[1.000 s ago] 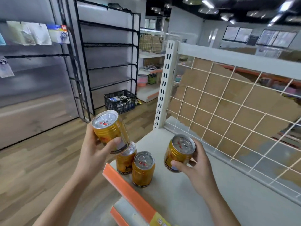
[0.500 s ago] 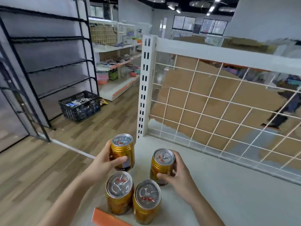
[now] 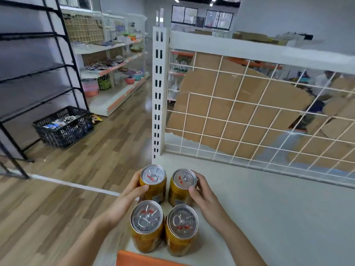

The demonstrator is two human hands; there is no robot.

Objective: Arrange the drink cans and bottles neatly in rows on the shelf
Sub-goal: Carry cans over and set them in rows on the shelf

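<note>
Four gold drink cans stood in a two-by-two block near the front left corner of the white shelf (image 3: 272,212). Taking the middle of the block as the dial's centre, the left hand (image 3: 124,202) was curled round the can at 11 o'clock (image 3: 153,179), thumb across its near side. The right hand (image 3: 206,200) gripped the can at 1 o'clock (image 3: 183,182) in the same way, thumb close under the rim. Those two cans stood a little apart. Their bases were hidden behind the front pair, so they probably rested on the shelf, though that could not be told for certain.

The can at 7 o'clock (image 3: 147,221) and the can at 5 o'clock (image 3: 182,222) stood upright just beside each other, neither hand on them. An orange strip (image 3: 138,259) ran along the shelf edge at 6 o'clock. Toward 12 o'clock rose a slotted white post (image 3: 158,93), with a wire grid (image 3: 226,121) running toward 2 o'clock and cardboard (image 3: 240,110) behind it. A black crate (image 3: 63,129) sat on the wooden floor toward 10 o'clock.
</note>
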